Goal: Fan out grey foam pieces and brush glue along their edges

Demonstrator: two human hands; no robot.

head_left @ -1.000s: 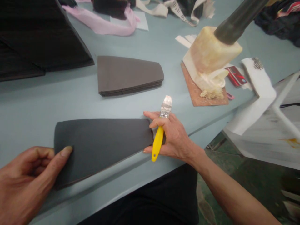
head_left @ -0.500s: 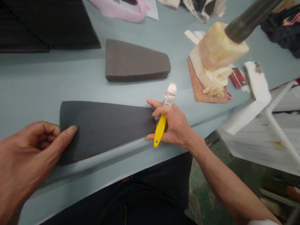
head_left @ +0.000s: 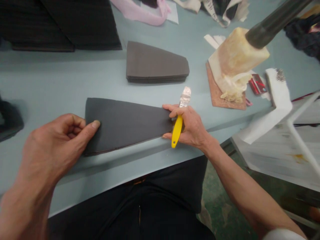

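A dark grey tapered panel, looking like foam or thick fabric, is held level between my two hands near the table's front edge. My left hand pinches its wide end, thumb on top and fingers curled beneath. At the narrow end, my right hand touches the panel with its fingertips. That same hand grips a paintbrush with a yellow handle and whitish, crusted bristles pointing away from me. Behind the panel lies a neat stack of similar tapered pieces, browner in tone.
A cream plastic container with a dark tube in its top stands on a brown board at the right. Tall dark stacks occupy the back left. Pink cloth, a red packet and a bent white piece lie about the table.
The view has shifted, so most things appear farther right. Both hands and the panel have moved slightly toward the stack. The holds on panel and paintbrush look the same.
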